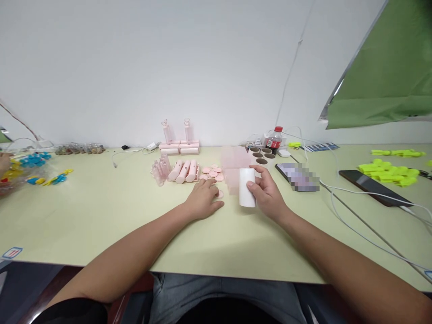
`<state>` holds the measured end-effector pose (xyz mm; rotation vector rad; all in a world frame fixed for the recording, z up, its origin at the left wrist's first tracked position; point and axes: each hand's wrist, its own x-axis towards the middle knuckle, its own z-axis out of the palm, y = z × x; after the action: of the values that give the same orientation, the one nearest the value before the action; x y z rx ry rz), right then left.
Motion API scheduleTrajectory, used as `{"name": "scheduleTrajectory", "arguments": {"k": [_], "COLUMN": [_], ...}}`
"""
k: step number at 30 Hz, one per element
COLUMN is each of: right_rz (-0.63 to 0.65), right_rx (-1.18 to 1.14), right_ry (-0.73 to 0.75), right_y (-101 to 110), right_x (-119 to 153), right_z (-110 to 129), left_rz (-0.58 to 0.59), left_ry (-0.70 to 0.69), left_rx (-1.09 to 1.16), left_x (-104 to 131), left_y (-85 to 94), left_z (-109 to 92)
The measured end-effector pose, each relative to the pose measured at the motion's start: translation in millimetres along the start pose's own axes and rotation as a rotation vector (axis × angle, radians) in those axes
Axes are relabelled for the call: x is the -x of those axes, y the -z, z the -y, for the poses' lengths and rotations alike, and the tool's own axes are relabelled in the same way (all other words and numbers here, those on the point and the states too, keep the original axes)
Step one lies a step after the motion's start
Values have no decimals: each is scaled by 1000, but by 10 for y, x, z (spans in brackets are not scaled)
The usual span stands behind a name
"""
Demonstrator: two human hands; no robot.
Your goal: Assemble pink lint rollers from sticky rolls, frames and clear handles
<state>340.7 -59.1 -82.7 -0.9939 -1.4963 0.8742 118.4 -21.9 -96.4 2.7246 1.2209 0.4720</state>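
Note:
My right hand [268,193] grips a white roll [247,188] upright, thumb on its near side. My left hand [204,200] rests low over the table beside pink discs [212,172], its fingers apart, with one disc [220,194] by its fingertips. Left of the discs lie pink cylinders [184,171] and a cluster of clear pink tubes [161,170]. Translucent pink boxes [234,158] are stacked behind the roll. Two pink holders [179,147] with clear tubes on top stand by the wall.
Brown-topped rolls [261,161], a cola bottle [274,140] and a phone [297,177] are at right. White cables cross near a dark device [374,187] and yellow-green pieces [388,172]. Far left are blue pieces [34,159] and part of another person's hand [4,163].

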Motion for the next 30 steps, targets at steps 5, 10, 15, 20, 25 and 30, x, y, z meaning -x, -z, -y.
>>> {"name": "scheduleTrajectory", "arguments": {"k": [5, 10, 15, 20, 25, 30], "right_rz": [-41, -39, -45, -81, -132, -122], "right_rx": [-50, -34, -29, -28, -223, -422], "right_ry": [-44, -31, -52, -88, -153, -227], "right_y": [7, 10, 15, 17, 35, 65], "right_x": [-30, -31, -23, -23, -42, -60], "right_z": [-20, -19, 0, 21, -17, -27], "left_rz": [68, 81, 81, 21, -183, -339], "left_ry": [-21, 21, 33, 201, 273, 202], "left_rx": [16, 92, 101, 165, 426, 760], "left_x": [36, 92, 63, 25, 28, 8], "left_y": [96, 133, 162, 207, 237, 209], "left_z": [7, 46, 84, 106, 98, 92]}}
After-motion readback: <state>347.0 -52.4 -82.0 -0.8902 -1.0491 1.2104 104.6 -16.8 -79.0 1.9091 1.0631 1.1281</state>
